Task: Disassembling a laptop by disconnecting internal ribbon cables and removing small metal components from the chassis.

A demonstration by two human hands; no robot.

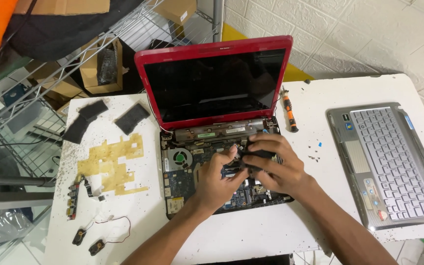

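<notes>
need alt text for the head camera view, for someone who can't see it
Both hands, left hand and right hand, grip a small black part over the exposed circuit board of an opened red laptop on a white table. A removed keyboard panel lies to the right, an orange screwdriver beside the screen.

A white desk point(251, 235) holds an open red laptop point(212, 83), a grey keyboard cover point(388, 162) at right, and black pads point(131, 118) at upper left.

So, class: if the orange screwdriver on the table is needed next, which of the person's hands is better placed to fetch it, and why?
Probably the right hand: the screwdriver lies on its side of the laptop, beyond its fingers. The left hand would have to cross over.
</notes>
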